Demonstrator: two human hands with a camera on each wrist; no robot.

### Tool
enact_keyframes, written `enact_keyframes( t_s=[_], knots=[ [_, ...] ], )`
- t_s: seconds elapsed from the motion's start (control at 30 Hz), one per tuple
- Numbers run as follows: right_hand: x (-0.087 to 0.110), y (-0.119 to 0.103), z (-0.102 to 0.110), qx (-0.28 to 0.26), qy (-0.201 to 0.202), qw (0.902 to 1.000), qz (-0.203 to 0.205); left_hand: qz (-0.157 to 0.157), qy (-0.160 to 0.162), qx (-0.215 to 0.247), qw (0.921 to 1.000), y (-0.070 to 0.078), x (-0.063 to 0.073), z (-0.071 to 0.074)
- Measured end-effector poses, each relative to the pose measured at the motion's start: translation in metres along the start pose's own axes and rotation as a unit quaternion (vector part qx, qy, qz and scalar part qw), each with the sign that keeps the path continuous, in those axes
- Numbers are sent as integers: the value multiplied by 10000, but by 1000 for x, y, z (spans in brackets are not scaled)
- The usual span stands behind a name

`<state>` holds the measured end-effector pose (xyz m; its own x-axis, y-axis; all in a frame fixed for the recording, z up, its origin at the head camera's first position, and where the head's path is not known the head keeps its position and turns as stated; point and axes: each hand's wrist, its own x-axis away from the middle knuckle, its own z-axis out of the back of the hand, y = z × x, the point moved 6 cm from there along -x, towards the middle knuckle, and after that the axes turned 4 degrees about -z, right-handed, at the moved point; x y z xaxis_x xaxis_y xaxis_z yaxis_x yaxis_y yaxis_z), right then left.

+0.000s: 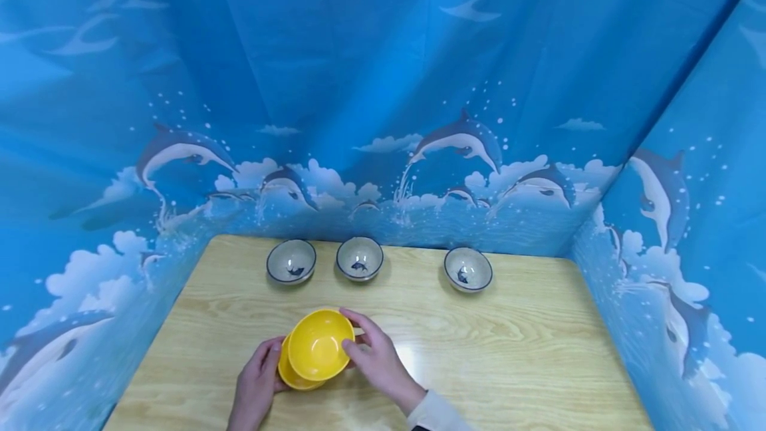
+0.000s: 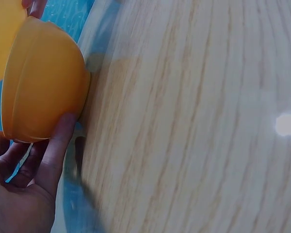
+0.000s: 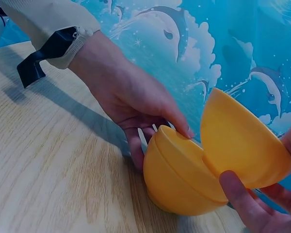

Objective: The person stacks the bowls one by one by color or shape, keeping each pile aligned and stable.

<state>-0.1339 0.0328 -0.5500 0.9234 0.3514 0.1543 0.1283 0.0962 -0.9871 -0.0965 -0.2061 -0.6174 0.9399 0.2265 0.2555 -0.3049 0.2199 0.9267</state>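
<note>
Two yellow bowls are held close together over the front left part of the table. My right hand (image 1: 377, 354) pinches the upper yellow bowl (image 1: 321, 344) at its right rim, thumb near the inside edge. Partly hidden beneath it is the lower yellow bowl (image 1: 291, 374), gripped on its left side by my left hand (image 1: 257, 378). The right wrist view has the upper bowl (image 3: 245, 143) tilted, its lower edge overlapping the mouth of the lower bowl (image 3: 177, 174). In the left wrist view, fingers support the lower bowl (image 2: 46, 82) from its side and underside.
Along the back edge of the wooden table (image 1: 509, 351) stand three grey-white bowls with blue rims and fish motifs: a left one (image 1: 291, 262), a middle one (image 1: 360, 259) and a right one (image 1: 468, 269). A blue dolphin-print curtain (image 1: 383, 85) surrounds the table's back and sides.
</note>
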Motion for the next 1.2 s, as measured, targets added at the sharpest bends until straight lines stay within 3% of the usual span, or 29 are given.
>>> enact_keyframes(
  t_s=[0.5,0.73,1.2],
  knots=[
    [-3,6,-13,661,74,9960,594,-32,-31,63,10000,-2,-1,0],
    [-5,7,-17,1641,485,9790,1108,-3,-13,14,10000,0,-1,0],
    [-7,11,-25,2162,774,9671,1100,-26,8,14,10000,0,0,-1]
  ],
)
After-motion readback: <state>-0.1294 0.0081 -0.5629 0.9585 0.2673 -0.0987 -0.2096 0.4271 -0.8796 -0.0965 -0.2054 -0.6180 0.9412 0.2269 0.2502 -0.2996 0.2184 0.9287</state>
